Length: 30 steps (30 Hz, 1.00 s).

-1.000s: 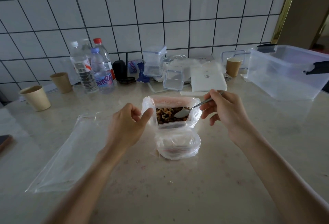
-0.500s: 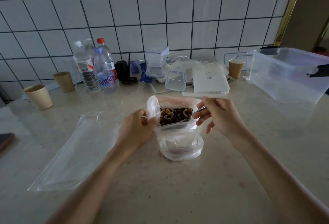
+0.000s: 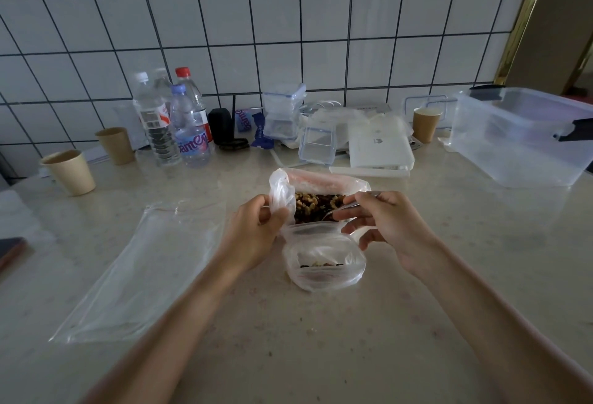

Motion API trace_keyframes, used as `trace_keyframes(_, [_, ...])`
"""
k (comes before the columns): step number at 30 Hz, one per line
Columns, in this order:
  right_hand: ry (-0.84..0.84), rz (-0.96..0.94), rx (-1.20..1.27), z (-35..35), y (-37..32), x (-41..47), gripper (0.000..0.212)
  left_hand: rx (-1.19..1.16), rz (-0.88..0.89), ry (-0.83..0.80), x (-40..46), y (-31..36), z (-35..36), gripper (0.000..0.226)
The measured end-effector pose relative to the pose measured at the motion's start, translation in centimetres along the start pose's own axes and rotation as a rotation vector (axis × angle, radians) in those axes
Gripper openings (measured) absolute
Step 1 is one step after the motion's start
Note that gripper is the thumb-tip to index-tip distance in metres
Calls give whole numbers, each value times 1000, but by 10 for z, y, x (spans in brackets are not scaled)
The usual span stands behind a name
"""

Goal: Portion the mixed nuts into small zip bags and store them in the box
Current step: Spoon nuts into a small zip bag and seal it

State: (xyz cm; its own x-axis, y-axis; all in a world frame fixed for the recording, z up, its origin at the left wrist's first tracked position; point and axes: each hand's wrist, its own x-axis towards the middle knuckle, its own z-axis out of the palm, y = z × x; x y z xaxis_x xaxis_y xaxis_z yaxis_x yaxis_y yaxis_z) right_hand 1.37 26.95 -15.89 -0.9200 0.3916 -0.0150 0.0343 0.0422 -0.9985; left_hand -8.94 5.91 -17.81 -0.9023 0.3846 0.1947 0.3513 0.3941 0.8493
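Pinching the nut bag [image 3: 282, 195] rim with the left hand [image 3: 253, 233] (keeps the mouth open) while the right hand [image 3: 388, 227] grips a spoon [image 3: 348, 206], apparently scooping nuts [image 3: 316, 206].

Mid-desk, an open bag [image 3: 321, 180] of mixed nuts [image 3: 316, 206] stands upright. A small zip bag [image 3: 324, 262] lies just in front, few nuts inside. A clear box [image 3: 519, 137] sits open at the desk's right edge.

I note brown-and-tan mixed nuts [image 3: 316, 208] at centre, a white dark-gridded tiled wall [image 3: 256, 18] at twelve o'clock, tan paper cups [image 3: 69, 172] at ten, a red-capped bottle [image 3: 192, 95].
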Motion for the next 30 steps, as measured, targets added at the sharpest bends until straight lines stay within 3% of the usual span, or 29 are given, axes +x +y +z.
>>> trace_keyframes(10, [-23, 53, 84, 1, 6, 2, 31, -52, 18, 3, -3, 4, -1, 25])
trace_keyframes(21, [-31, 112, 138, 4, 11, 5, 32, -299, -60, -41, -3, 2, -1, 17])
trace_keyframes(30, [31, 84, 206, -5, 5, 8, 32, -279, -108, 7, -1, 1, -6, 16])
